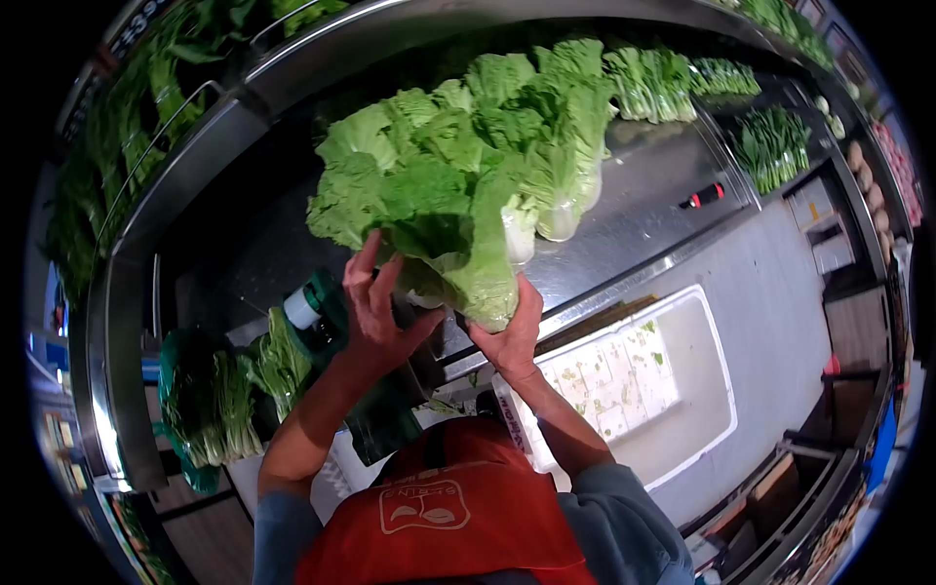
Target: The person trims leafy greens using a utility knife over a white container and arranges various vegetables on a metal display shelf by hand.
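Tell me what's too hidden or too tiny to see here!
Head view: some fingers of the right hand, hidden behind the held Chinese cabbage.
Head view: the small lettering on the red apron, too blurred to read.
Head view: the red-and-black tool, too small to identify.
Head view: the upper-left leafy greens, cut off by the top edge.
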`<act>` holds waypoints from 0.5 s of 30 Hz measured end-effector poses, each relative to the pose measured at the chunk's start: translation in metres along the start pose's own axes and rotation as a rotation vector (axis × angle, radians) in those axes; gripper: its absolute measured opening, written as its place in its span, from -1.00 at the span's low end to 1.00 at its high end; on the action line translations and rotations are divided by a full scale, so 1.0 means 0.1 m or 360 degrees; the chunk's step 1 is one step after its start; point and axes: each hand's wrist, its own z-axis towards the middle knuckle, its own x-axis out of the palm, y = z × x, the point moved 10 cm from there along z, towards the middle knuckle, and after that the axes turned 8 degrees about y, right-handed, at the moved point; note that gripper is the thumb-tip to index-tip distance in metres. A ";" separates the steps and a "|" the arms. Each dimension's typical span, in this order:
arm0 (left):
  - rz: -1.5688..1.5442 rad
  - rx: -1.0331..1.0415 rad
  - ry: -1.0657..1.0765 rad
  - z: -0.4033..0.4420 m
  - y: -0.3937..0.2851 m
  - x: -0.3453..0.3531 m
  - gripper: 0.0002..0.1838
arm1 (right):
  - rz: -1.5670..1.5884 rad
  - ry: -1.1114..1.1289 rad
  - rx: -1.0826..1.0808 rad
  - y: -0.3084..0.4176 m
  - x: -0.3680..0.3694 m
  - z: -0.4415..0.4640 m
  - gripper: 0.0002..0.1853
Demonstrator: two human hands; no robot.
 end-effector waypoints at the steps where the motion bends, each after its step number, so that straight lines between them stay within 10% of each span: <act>1: -0.0029 -0.0015 0.0003 0.00 0.02 0.01 -0.02 | 0.0002 0.0015 0.0009 0.01 -0.04 0.00 -0.05; 15: -0.0084 -0.0048 0.0129 0.09 0.07 0.24 -0.11 | -0.0047 -0.0029 0.0134 -0.31 -0.27 0.10 0.03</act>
